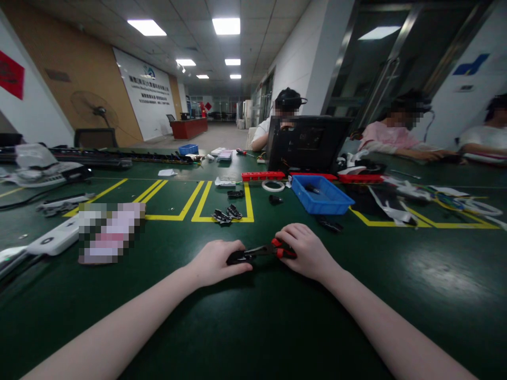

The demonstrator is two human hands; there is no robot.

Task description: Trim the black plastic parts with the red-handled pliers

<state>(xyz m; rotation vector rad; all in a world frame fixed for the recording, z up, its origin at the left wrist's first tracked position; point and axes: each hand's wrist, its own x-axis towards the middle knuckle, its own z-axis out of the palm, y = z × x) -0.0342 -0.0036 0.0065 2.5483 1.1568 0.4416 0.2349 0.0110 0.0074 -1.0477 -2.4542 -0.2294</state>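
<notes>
Near the middle of the green table (166,327), my left hand (217,261) grips a small black part (236,257) between thumb and fingers. My right hand (304,249) is wrapped round the red handles of a pair of pliers (261,250). The pliers' dark metal jaws point left and reach the black part at my left fingertips. Whether the jaws are closed on it is too small to tell. Beyond my hands, several black pieces (222,216) lie inside and beside a yellow-taped outline.
A blue tray (321,195) holding a dark item stands behind my right hand. Red strips (263,176) and a white ring (273,186) lie farther back. A white power strip (55,235) is at left. People sit across the table, one behind a large black panel (307,142).
</notes>
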